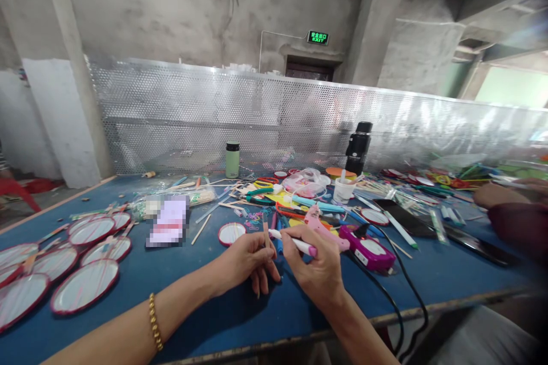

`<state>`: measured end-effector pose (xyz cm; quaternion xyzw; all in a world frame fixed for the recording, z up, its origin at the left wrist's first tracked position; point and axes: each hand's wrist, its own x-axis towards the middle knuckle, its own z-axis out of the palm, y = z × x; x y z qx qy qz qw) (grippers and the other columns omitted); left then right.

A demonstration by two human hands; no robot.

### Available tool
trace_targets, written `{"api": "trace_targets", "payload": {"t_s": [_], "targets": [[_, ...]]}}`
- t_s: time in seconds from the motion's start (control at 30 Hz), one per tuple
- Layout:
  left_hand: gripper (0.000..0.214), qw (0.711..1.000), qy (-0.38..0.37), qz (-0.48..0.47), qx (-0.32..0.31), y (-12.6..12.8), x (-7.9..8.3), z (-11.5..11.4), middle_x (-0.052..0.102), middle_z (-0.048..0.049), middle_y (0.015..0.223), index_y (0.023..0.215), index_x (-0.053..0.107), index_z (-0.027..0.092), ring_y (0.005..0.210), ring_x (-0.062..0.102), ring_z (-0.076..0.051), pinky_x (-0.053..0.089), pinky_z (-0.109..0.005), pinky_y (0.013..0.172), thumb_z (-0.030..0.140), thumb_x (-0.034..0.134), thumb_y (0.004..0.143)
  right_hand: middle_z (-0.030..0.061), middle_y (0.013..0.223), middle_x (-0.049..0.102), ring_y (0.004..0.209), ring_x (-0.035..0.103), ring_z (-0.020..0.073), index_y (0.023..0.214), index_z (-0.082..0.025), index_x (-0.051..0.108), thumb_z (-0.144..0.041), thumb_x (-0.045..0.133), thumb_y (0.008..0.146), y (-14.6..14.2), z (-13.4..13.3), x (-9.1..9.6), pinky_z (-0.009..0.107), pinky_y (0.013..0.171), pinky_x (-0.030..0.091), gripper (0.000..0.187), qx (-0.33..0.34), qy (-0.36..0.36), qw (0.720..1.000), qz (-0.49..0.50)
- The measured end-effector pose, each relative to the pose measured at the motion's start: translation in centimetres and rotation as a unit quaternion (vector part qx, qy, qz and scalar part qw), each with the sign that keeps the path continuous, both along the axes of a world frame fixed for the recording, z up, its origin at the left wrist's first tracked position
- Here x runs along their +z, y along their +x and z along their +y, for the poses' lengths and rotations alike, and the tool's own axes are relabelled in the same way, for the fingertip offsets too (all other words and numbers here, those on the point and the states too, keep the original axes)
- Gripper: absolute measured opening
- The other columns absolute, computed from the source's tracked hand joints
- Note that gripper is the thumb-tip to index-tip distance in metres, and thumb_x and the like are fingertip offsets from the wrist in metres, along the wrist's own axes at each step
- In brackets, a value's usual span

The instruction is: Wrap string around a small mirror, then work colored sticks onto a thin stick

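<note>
My left hand (248, 259) pinches a flat wooden stick (265, 230) upright between thumb and fingers. In my right hand (319, 268) is a white marker (297, 241) with a pink end, its other end close to the stick; whether they touch I cannot tell. A small round white disc with a red rim (232, 234) lies just beyond my left hand. Past my right hand sits a pink glue gun (322, 228), beside a purple power strip (369, 248).
Several red-rimmed round paddles (85, 285) cover the left side. Behind stand a green tumbler (232, 161), a white cup (343, 189) and a black flask (358, 148). Black cables (406, 285) hang over the front edge. Another person's sleeve (516, 222) shows at right.
</note>
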<state>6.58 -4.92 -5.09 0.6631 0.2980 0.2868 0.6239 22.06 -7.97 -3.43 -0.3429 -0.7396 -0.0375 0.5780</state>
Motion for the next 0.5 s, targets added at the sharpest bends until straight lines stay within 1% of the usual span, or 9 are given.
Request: {"api": "trace_targets", "payload": {"t_s": [0.17, 0.33, 0.5], "targets": [[0.035, 1.000, -0.001, 0.000, -0.004, -0.03, -0.05, 0.01, 0.067, -0.0054, 0.071, 0.090, 0.043, 0.017, 0.041, 0.058, -0.010, 0.040, -0.016, 0.035, 0.048, 0.055, 0.080, -0.0007, 0.063, 0.064, 0.052, 0.057, 0.0110, 0.075, -0.019, 0.063, -0.014, 0.056, 0.084, 0.05, -0.05, 0.00, 0.023, 0.053, 0.044, 0.012, -0.005, 0.008, 1.000, 0.005], [0.036, 1.000, 0.000, 0.002, -0.001, 0.03, 0.06, -0.02, 0.066, -0.0049, 0.071, 0.089, 0.043, 0.017, 0.041, 0.058, -0.010, 0.040, -0.016, 0.035, 0.049, 0.054, 0.080, 0.0007, 0.066, 0.066, 0.056, 0.058, 0.0125, 0.077, -0.019, 0.063, -0.016, 0.055, 0.084, 0.06, 0.02, -0.14, 0.025, 0.056, 0.046, 0.012, 0.000, -0.004, 1.000, 0.001], [0.036, 1.000, -0.005, -0.003, -0.004, 0.03, -0.14, 0.15, 0.067, -0.0052, 0.070, 0.088, 0.041, 0.017, 0.040, 0.058, -0.010, 0.040, -0.016, 0.034, 0.050, 0.055, 0.079, 0.0003, 0.066, 0.066, 0.056, 0.059, 0.0126, 0.076, -0.020, 0.064, -0.015, 0.056, 0.084, 0.11, -0.02, -0.13, 0.024, 0.056, 0.046, 0.012, -0.019, 0.011, 1.000, 0.013]]}}
